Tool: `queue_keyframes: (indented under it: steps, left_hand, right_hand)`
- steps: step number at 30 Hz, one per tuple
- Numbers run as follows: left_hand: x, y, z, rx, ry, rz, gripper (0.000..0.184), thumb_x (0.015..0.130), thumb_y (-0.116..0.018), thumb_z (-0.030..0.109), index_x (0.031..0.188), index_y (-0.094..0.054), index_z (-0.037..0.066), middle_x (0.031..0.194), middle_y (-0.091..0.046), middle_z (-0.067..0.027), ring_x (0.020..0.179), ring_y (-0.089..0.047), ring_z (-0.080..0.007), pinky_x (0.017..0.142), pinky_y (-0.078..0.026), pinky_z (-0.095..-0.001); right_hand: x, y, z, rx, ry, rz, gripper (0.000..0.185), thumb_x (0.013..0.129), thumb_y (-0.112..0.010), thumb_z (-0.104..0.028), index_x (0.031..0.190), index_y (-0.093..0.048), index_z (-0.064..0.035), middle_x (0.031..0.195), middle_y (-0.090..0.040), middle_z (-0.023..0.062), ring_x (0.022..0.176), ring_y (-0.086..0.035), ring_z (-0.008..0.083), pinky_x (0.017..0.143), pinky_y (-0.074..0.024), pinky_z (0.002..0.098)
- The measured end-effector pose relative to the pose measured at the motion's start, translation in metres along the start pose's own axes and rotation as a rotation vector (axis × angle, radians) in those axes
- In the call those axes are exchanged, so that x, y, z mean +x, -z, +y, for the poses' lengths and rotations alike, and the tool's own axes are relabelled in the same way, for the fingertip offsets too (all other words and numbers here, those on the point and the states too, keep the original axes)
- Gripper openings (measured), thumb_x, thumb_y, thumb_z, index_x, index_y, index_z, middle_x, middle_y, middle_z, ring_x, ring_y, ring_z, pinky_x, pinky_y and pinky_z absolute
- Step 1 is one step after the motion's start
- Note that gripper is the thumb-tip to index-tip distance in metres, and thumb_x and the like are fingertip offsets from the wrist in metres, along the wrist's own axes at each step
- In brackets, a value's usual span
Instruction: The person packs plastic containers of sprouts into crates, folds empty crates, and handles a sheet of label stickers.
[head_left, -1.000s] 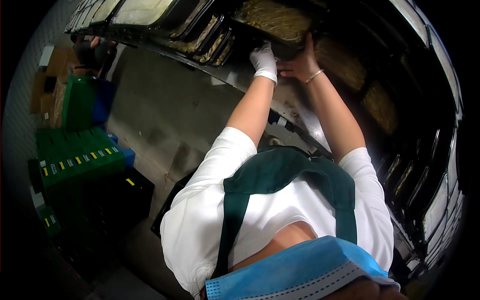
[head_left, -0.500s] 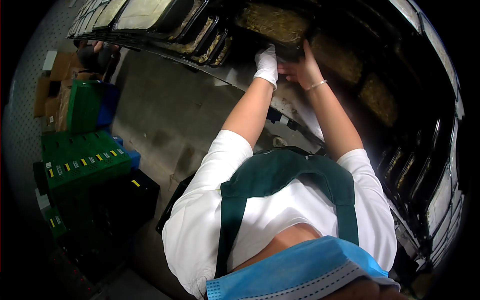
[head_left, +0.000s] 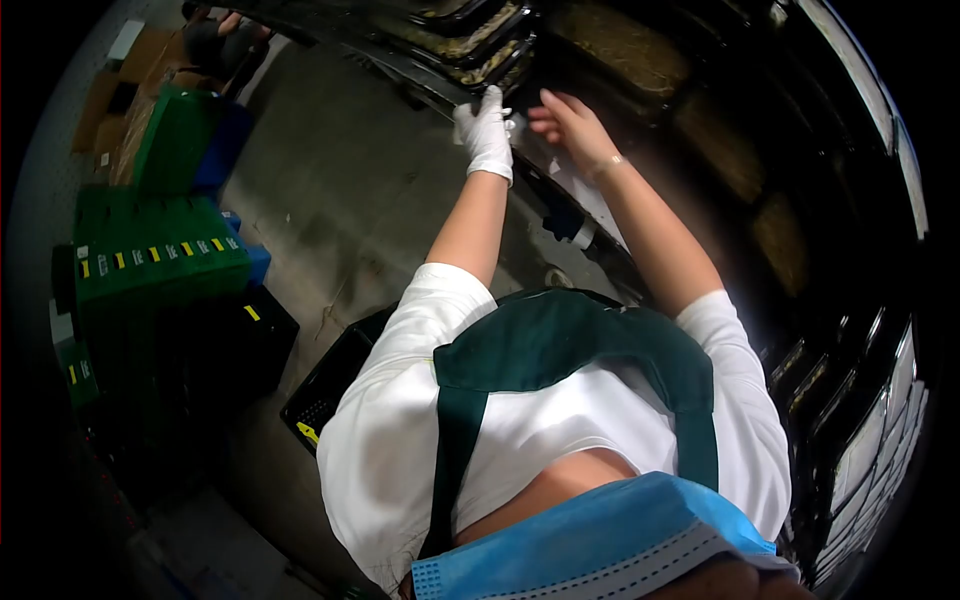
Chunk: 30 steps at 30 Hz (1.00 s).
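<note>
My left hand [head_left: 486, 135], in a white glove, is at the near edge of the shelf, just below a stack of black trays [head_left: 490, 62]. One finger points up toward the stack; the others are blurred, and I see nothing held. To its right, my bare right hand [head_left: 572, 122] hovers over the shelf surface with fingers loosely bent and apart, holding nothing. Beyond it lies a black tray [head_left: 622, 50] with pale yellowish, stringy contents. More such trays [head_left: 718, 145] run down the right side, in shadow.
Green crates [head_left: 150, 250] with yellow labels are piled on the left, beside a dark crate [head_left: 240, 345]. Cardboard boxes [head_left: 140, 60] and another person [head_left: 225, 45] are at the far left. Stacked trays [head_left: 865, 420] rise at the right. Grey floor [head_left: 340, 190] shows between crates and shelf.
Both hands have drawn back from the tray at the middle and shifted left, now farther apart. The view has turned, and the left tray stack appears higher and farther right.
</note>
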<state>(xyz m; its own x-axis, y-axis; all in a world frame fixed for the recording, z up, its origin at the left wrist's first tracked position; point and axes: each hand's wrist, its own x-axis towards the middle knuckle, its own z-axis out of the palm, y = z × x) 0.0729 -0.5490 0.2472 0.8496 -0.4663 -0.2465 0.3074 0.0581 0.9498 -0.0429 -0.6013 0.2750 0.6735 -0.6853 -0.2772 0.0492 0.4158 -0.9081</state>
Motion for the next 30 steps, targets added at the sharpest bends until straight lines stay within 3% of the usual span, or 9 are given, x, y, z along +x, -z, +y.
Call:
queue_keyframes:
  steps: [2,5,6,7,9,11,13,24,30]
  left_hand:
    - [0.004,-0.001,0.005,-0.129,-0.029,-0.023,0.026,0.076,-0.061,0.019,0.088,-0.045,0.003,0.062,-0.054,-0.0057,0.038,-0.045,-0.0101,0.031,-0.032,-0.0221]
    - [0.011,0.001,0.013,-0.246,0.014,-0.083,0.014,0.071,-0.06,0.001,0.077,-0.048,0.003,0.054,-0.049,-0.0027,0.036,-0.041,-0.0106,0.032,-0.032,-0.0245]
    - [0.009,0.0,0.015,-0.242,-0.017,-0.06,0.011,0.071,-0.06,0.001,0.072,-0.049,0.003,0.051,-0.048,-0.0022,0.036,-0.041,-0.0101,0.032,-0.032,-0.0235]
    - [0.014,-0.001,0.01,-0.258,-0.013,-0.046,0.012,0.072,-0.06,0.001,0.069,-0.049,0.004,0.052,-0.049,-0.0023,0.036,-0.042,-0.0099,0.032,-0.032,-0.0231]
    - [0.011,-0.002,0.015,-0.257,-0.046,-0.024,0.018,0.071,-0.062,0.002,0.073,-0.045,0.005,0.053,-0.049,-0.0022,0.035,-0.042,-0.0096,0.031,-0.032,-0.0232]
    - [0.01,-0.002,0.02,-0.2,0.029,0.059,0.022,0.069,-0.064,0.002,0.074,-0.042,0.006,0.052,-0.048,-0.0025,0.035,-0.042,-0.0096,0.031,-0.033,-0.0234]
    - [0.013,-0.002,0.02,-0.201,0.045,0.08,0.025,0.068,-0.065,0.002,0.073,-0.041,0.006,0.052,-0.048,-0.0026,0.035,-0.041,-0.0098,0.032,-0.034,-0.0236]
    - [0.022,-0.004,0.021,-0.202,0.009,0.083,0.029,0.07,-0.063,0.001,0.079,-0.036,0.005,0.054,-0.048,-0.004,0.036,-0.043,-0.011,0.029,-0.031,-0.0237]
    - [0.021,0.008,0.035,-0.058,0.08,-0.06,0.027,0.07,-0.063,0.002,0.087,-0.044,-0.001,0.057,-0.053,-0.0076,0.039,-0.049,-0.0145,0.034,-0.037,-0.0253]
  right_hand:
    - [0.034,-0.021,-0.004,0.086,-0.136,-0.074,0.071,0.077,-0.046,-0.058,0.115,-0.04,0.0017,0.091,-0.055,0.0111,0.074,-0.052,0.0114,0.056,-0.0399,0.0217]
    - [0.052,-0.032,-0.008,-0.152,-0.103,-0.045,0.079,0.071,-0.046,-0.066,0.107,-0.045,0.0044,0.075,-0.056,0.0099,0.064,-0.051,0.0115,0.053,-0.0391,0.0224]
    - [0.058,-0.033,-0.006,-0.149,-0.117,-0.017,0.076,0.07,-0.047,-0.066,0.098,-0.051,0.0041,0.066,-0.055,0.0079,0.056,-0.049,0.0112,0.051,-0.0385,0.0221]
    - [0.056,-0.035,-0.008,-0.159,-0.11,-0.002,0.066,0.073,-0.044,-0.065,0.065,-0.056,-0.0011,0.055,-0.053,0.0038,0.052,-0.049,0.011,0.052,-0.0378,0.0209]
    - [0.064,-0.037,-0.004,-0.135,-0.13,0.031,0.066,0.072,-0.046,-0.065,0.064,-0.056,-0.0001,0.054,-0.053,0.0054,0.051,-0.05,0.012,0.05,-0.0382,0.0213]
    - [0.066,-0.038,-0.003,-0.175,-0.115,0.065,0.072,0.069,-0.047,-0.068,0.08,-0.055,0.0035,0.06,-0.054,0.0072,0.049,-0.047,0.0117,0.047,-0.0372,0.0221]
    - [0.072,-0.036,0.0,-0.187,-0.113,0.052,0.071,0.069,-0.046,-0.068,0.071,-0.056,0.0024,0.057,-0.054,0.0077,0.046,-0.046,0.0122,0.046,-0.0364,0.0226]
    - [0.088,-0.036,0.006,-0.144,-0.084,0.045,0.072,0.07,-0.045,-0.068,0.071,-0.056,0.0039,0.053,-0.053,0.0071,0.044,-0.044,0.0116,0.044,-0.0337,0.0225]
    - [0.084,-0.038,0.001,-0.167,-0.106,0.033,0.068,0.071,-0.044,-0.067,0.087,-0.058,-0.0022,0.053,-0.051,0.0054,0.044,-0.042,0.0104,0.041,-0.0301,0.0217]
